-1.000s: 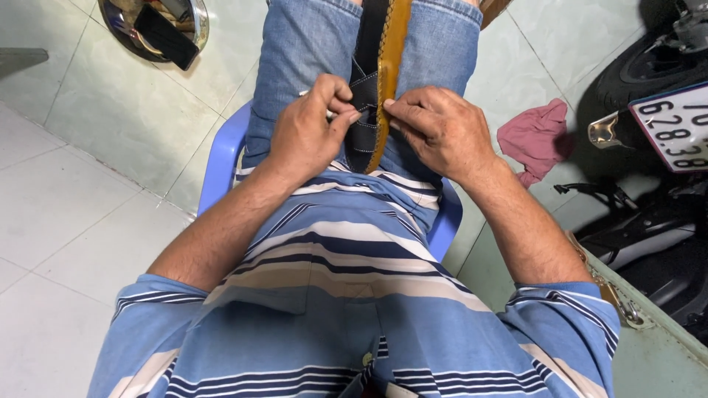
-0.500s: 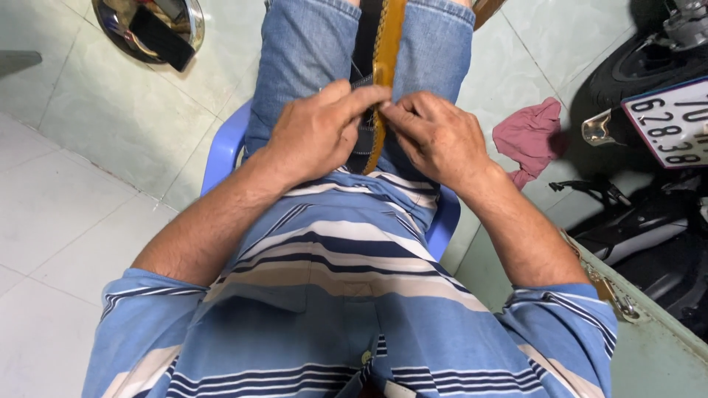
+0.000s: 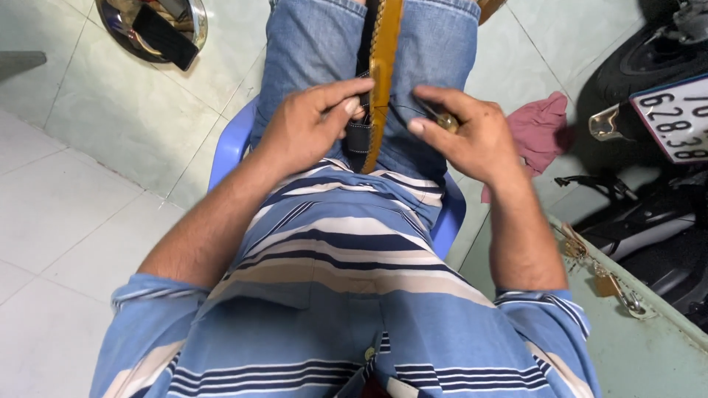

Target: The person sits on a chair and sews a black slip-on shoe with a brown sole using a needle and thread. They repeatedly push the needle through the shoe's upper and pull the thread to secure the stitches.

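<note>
A tan and black leather strap (image 3: 381, 81) with braided stitching along one edge lies lengthwise over my denim-clad lap (image 3: 310, 51). My left hand (image 3: 306, 129) pinches the strap's near end between thumb and fingers. To the strap's right, my right hand (image 3: 468, 133) is closed on a small brass-coloured tool (image 3: 447, 121), with a thin dark thread (image 3: 409, 110) running from it toward the strap. I sit on a blue plastic chair (image 3: 225, 151) in a striped shirt.
A shiny metal bowl (image 3: 155, 26) with dark items sits on the tiled floor at the upper left. A pink cloth (image 3: 542, 129) lies on the floor at the right. A parked motorbike (image 3: 649, 118) fills the right edge, with padlocks (image 3: 605, 284) on a ledge below it.
My right hand has drawn away to the right from the strap, pulling the thread out. My left hand stays on the strap's end.
</note>
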